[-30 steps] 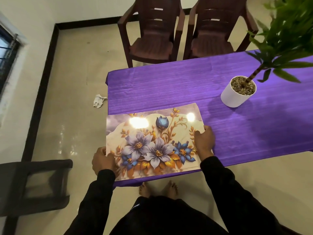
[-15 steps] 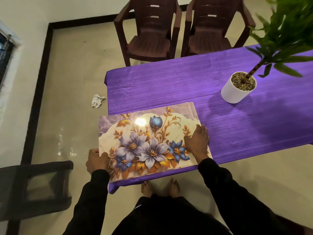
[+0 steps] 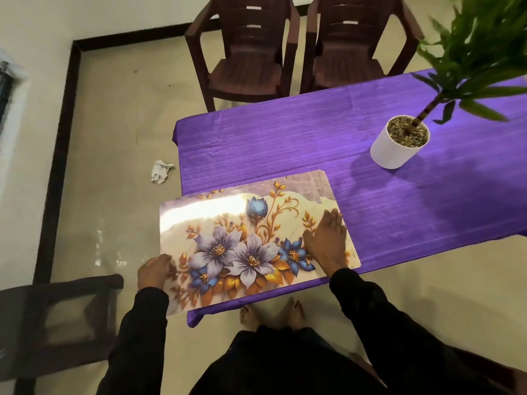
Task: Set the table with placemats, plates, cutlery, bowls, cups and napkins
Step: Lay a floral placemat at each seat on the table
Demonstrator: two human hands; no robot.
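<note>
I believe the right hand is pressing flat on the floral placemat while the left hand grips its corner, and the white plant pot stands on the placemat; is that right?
Not quite: in the head view the white plant pot stands on the purple tablecloth, apart from the placemat. The rest holds.

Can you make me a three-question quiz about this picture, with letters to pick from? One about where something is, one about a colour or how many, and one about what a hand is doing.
1. Where does the white plant pot stand?
A. On the floor
B. On the purple tablecloth, beyond the placemat to the right
C. On a chair

2. How many brown chairs stand at the far side of the table?
A. One
B. Two
C. Four

3. What is the right hand doing?
A. Lying flat on the placemat
B. Holding the plant pot
C. Hanging beside the person's leg

Answers:
1 B: the pot sits on the cloth, apart from the mat.
2 B: two chairs stand side by side there.
3 A: its fingers lie straight on the mat's right end, while the left hand grips the mat's left edge, which overhangs the table.
</note>
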